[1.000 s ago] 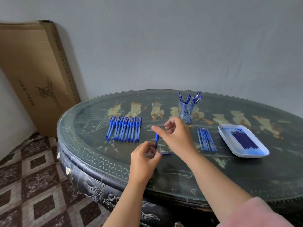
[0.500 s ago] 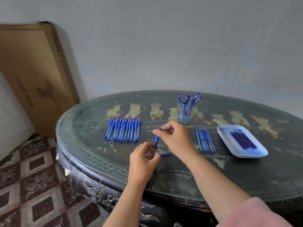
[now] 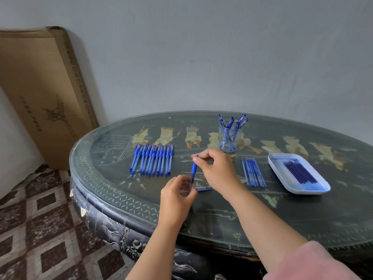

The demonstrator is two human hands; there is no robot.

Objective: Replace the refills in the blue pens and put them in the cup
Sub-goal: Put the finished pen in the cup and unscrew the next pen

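Head view: refill exchange at the counter (image 3: 222, 219). One blue pen (image 3: 194, 168) is held nearly upright above the counter, between the row of pens (image 3: 151, 161) and the loose refills (image 3: 253, 172). Its lower barrel is gripped by the curled fingers of the left hand (image 3: 177, 197). Its upper end is pinched between thumb and forefinger of the right hand (image 3: 219, 168), where a thin tip is seen at the fingers (image 3: 198, 159). Whether that tip belongs to a refill partly drawn out or to the nose piece cannot be told. A detached blue cap (image 3: 203, 190) lies on the counter just beside the left hand.

Risks, as judged:
- The refill may be bent or its tip smeared if it is pulled off-axis.
- The cap lies loose on smooth glass and may be knocked toward the counter edge by the left wrist.
- Spent and fresh refills may be confused, since two groups lie near each other.

Counts:
- One pen is in hand.
- About twelve pens lie in the row, packed too closely for a firm count.
- About six pens stand in the one cup (image 3: 229, 140).
- About seven loose refills are seen.
- One white tray (image 3: 276, 164) holds a bundle of dark refills (image 3: 298, 172), which is not countable.
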